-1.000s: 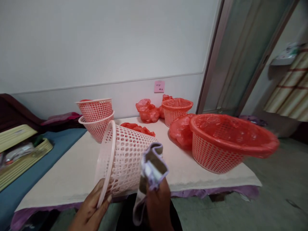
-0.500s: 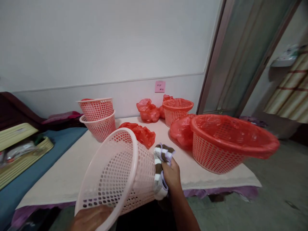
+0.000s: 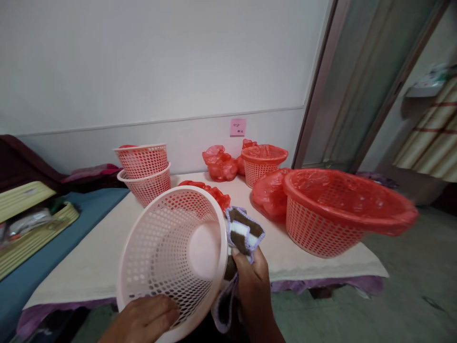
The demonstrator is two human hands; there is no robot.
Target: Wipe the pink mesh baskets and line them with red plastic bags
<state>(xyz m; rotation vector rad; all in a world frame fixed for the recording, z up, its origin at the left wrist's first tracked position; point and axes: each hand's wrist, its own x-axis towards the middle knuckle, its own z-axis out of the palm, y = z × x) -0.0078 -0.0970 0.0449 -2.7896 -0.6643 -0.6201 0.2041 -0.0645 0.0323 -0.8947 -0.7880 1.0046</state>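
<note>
A pale pink perforated plastic basket (image 3: 205, 250) is tilted on its side, its mouth turned toward me. My left hand (image 3: 146, 317) grips the lower left of its rim, fingers over the edge and inside. In my right hand (image 3: 252, 274) is a bunched striped cloth (image 3: 246, 231), brown and white with a lilac stitched edge. That hand holds the cloth by the basket's right side, near the rim; whether the cloth touches the basket there I cannot tell. Part of the cloth hangs below the fingers.
Two stacked pink baskets (image 3: 150, 183) stand at the back left. Red plastic bags (image 3: 221, 164) lie along the back. A small red-lined basket (image 3: 262, 169) and a large red-lined basket (image 3: 321, 228) stand to the right. A yellow case (image 3: 66, 219) sits on the blue surface at left.
The held basket has turned so its mouth and base face me more. My right hand with the cloth has shifted from near its base toward the rim.
</note>
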